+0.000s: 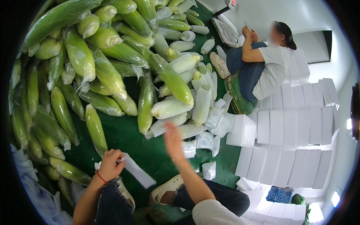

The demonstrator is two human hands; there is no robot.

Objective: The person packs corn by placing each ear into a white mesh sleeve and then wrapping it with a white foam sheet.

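My left hand (112,164) pinches one end of a flat white foam net sleeve (139,170), which slants down to the right over the green floor. Just beyond that hand lies a film-wrapped ear of corn in its husk (95,128). My right hand (173,142) is blurred and stretched forward with nothing visible in it. It is over or beside the ears in white foam nets (172,107); contact cannot be made out. A film-wrapped ear (177,83) rests on top of those netted ones.
A heap of film-wrapped ears (78,53) fills the left. Clear plastic packs (204,140) lie on the floor (123,135). White foam boxes (291,126) are stacked at right. A seated person (272,64) holds a phone near a scale (225,29).
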